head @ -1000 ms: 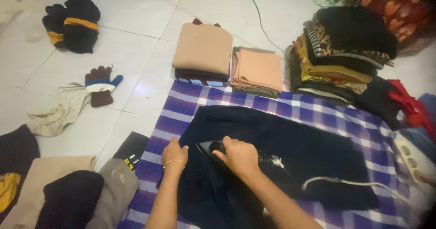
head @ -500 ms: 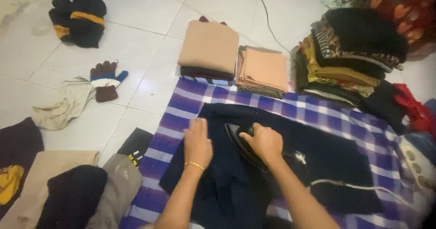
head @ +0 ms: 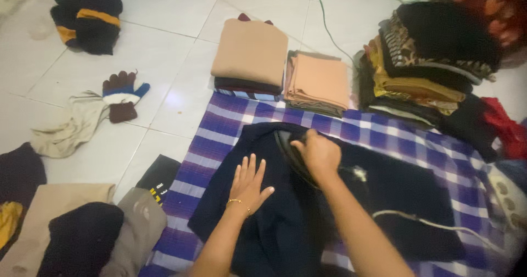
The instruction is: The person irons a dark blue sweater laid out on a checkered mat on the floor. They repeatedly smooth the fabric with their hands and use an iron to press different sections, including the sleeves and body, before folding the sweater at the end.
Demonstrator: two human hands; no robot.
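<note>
Floor: white tiles (head: 164,35), purple checked cloth (head: 219,140) spread on them.
Left hand (head: 248,185): flat on dark garment (head: 274,222), fingers spread.
Right hand (head: 320,154): fingers wrapped round black iron (head: 291,150), near garment's top edge.
Risk: iron could catch the left fingertips close by; white cord (head: 433,225) may snag.
Around: striped glove (head: 122,94) left, folded piles (head: 250,54) beyond the cloth.

folded tan stack (head: 250,52) at twelve o'clock, dark patterned pile (head: 428,63) at two, striped glove (head: 122,93) at ten, black hat (head: 88,16) at eleven.
</note>
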